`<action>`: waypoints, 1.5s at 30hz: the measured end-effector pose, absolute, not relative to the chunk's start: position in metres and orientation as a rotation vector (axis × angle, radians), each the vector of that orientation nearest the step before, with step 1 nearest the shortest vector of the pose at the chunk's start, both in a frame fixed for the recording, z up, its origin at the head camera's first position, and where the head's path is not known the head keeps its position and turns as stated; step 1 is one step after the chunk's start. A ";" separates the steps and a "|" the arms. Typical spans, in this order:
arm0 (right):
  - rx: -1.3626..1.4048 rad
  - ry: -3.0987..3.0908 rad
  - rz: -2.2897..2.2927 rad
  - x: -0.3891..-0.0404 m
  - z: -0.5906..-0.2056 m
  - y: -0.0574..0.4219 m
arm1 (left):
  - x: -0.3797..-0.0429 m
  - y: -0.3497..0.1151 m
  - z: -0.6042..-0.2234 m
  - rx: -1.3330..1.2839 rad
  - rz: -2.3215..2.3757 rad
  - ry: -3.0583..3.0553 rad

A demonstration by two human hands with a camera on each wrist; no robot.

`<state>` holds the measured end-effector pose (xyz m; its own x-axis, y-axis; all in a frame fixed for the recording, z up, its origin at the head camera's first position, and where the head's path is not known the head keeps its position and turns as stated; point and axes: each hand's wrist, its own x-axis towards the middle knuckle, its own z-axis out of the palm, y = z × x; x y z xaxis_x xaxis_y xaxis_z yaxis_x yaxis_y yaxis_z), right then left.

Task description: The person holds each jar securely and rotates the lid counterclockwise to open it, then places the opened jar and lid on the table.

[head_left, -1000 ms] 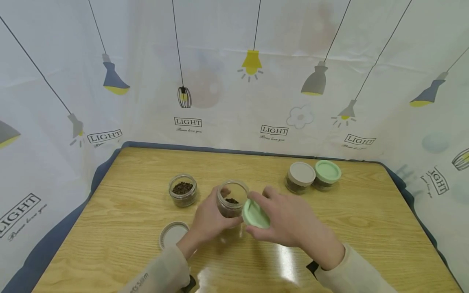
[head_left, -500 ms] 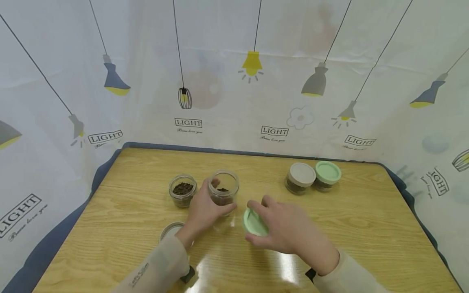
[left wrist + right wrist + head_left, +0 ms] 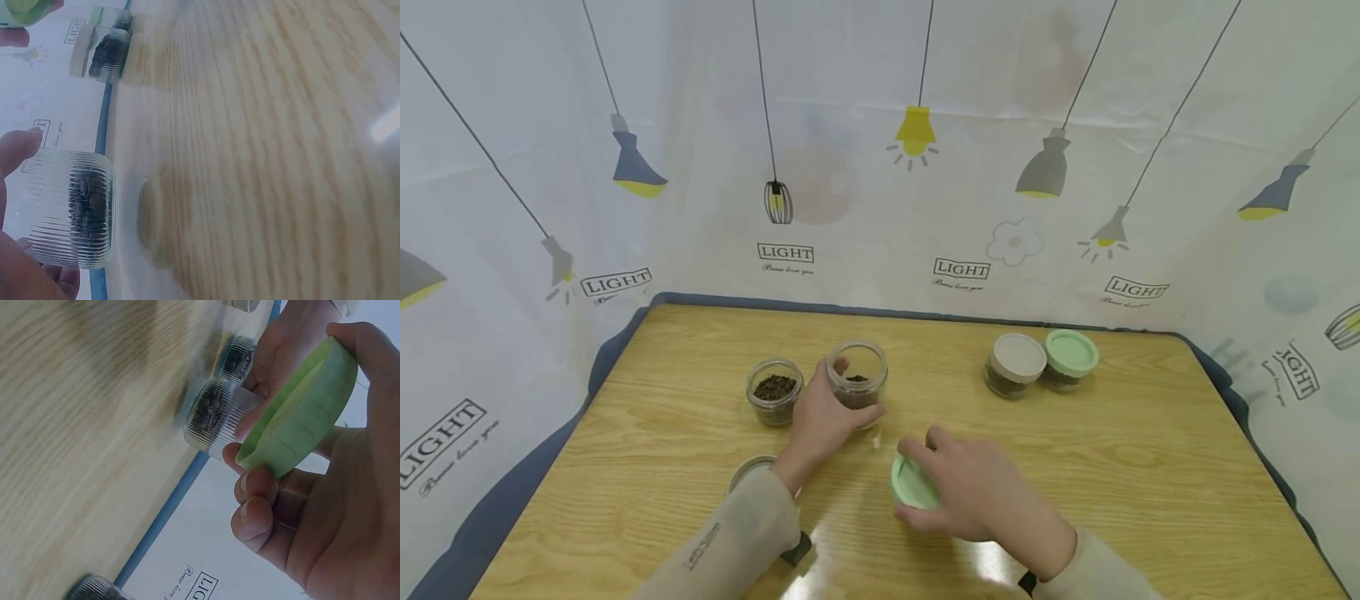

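Note:
My left hand (image 3: 818, 421) holds an open ribbed glass jar (image 3: 90, 209) with dark granules in its bottom. In the left wrist view a gap shows between the jar's base and its reflection on the wooden table (image 3: 1075, 467). Nearer the front, my right hand (image 3: 981, 492) grips a light green lid (image 3: 306, 412) by its rim, held tilted and apart from the jar. Just left of my left hand stands another open jar (image 3: 775, 392), also filled with dark granules. A pale grey lid (image 3: 751, 471) lies on the table, partly covered by my left sleeve.
Two closed jars stand side by side at the back right, one with a grey lid (image 3: 1017, 358), the other with a green lid (image 3: 1071, 352). A white cloth (image 3: 865, 283) printed with lamps surrounds the table's back and sides.
My left hand has carried the jar left and away from me, close to the other open jar. My right hand has drawn the green lid back towards me.

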<state>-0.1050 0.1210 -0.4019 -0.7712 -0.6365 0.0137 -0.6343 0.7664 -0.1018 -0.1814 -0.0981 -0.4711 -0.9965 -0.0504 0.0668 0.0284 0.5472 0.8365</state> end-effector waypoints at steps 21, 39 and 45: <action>-1.038 2.824 -0.259 -0.103 -0.415 0.116 | -0.185 -0.097 -0.479 0.041 -1.532 -2.643; -1.018 2.783 -0.344 -0.108 -0.433 0.117 | -0.178 -0.102 -0.477 0.010 -1.710 -2.645; -1.042 2.786 -0.397 -0.109 -0.435 0.116 | -0.171 -0.105 -0.472 -0.008 -1.704 -2.677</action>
<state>-0.1089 0.1163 -0.4349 -0.7503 -0.6599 -0.0388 -0.6229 0.7255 -0.2928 -0.1706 -0.1051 -0.4720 -0.9995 0.0215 -0.0239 -0.0125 0.4235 0.9058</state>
